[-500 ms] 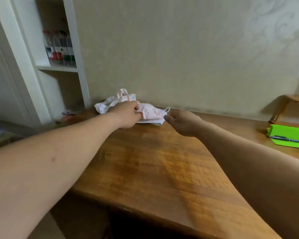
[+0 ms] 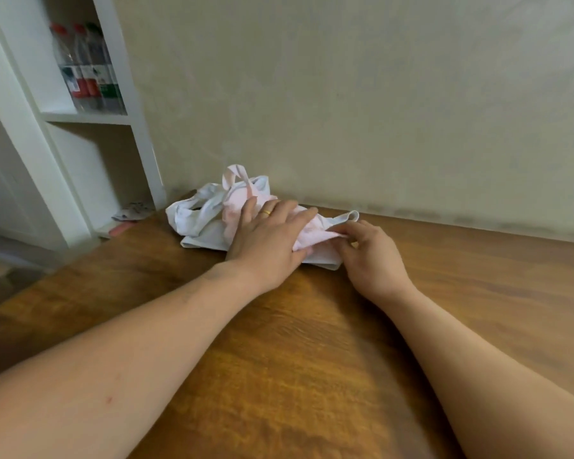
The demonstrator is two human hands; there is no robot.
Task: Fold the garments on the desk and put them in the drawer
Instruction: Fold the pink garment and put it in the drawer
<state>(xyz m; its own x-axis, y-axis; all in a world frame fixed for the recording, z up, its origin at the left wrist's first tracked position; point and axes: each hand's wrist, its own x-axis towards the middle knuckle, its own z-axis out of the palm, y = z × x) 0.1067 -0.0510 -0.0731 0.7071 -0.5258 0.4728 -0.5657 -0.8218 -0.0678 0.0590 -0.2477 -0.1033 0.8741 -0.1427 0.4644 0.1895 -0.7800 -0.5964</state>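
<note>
Two bare forearms of mine reach in from the bottom corners of the head view and meet just above the middle of the frame, over a brown wooden worktop that fills the lower half.

At the far edge of the worktop, against a pale wall, lies a small crumpled heap of garments, a little left of centre. It is white cloth with a pale pink piece bundled on top, and a pink strap loop stands up at the back of the heap.

My left hand lies flat on the pink piece, palm down, fingers spread and stretched out toward the right, pressing the cloth onto the worktop without gripping it. A gold ring shows on one finger.

My right hand sits just to the right of the left one, nearly touching it. Its thumb and forefinger are closed in a pinch on the right-hand edge of the pink piece, with the other fingers curled loosely below.

In the upper left of the frame stands a white shelf unit. Several plastic bottles with red and green labels stand on its upper shelf. The picture is slightly blurred there.
</note>
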